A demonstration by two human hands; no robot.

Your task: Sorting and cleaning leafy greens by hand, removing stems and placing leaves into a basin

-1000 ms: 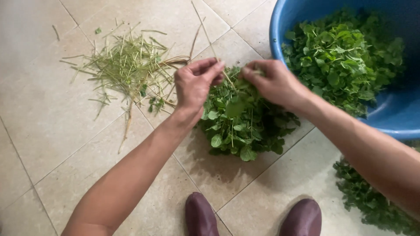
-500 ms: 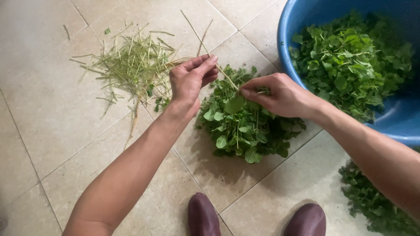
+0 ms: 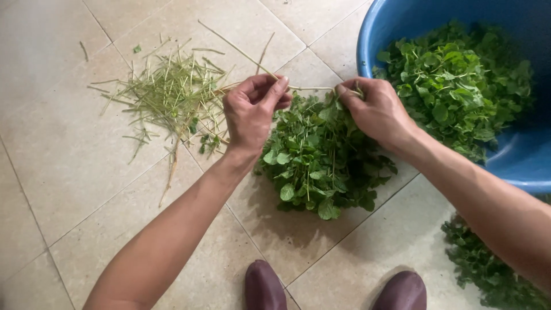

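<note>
A thin pale stem (image 3: 310, 88) is pinched between the thumb and fingers of the left hand (image 3: 252, 112) and the fingertips of the right hand (image 3: 376, 109), so that it is stretched nearly level between the two hands. Both hands are closed on this stem, and they are held just above a pile of leafy greens (image 3: 321, 161) that lies on the tiled floor (image 3: 63, 183). The stem's far end is seen running up and to the left past the left hand. To the left of the left hand, a loose heap of stripped stems (image 3: 169, 95) is spread over the tiles, well apart from the greens. To the right, a blue tub (image 3: 516, 161) is filled with more green leaves (image 3: 459, 86), and its rim is close to the right hand. Another clump of greens (image 3: 493, 270) is seen on the floor under the right forearm. Two dark shoes (image 3: 333, 290) are visible at the lower edge.
</note>
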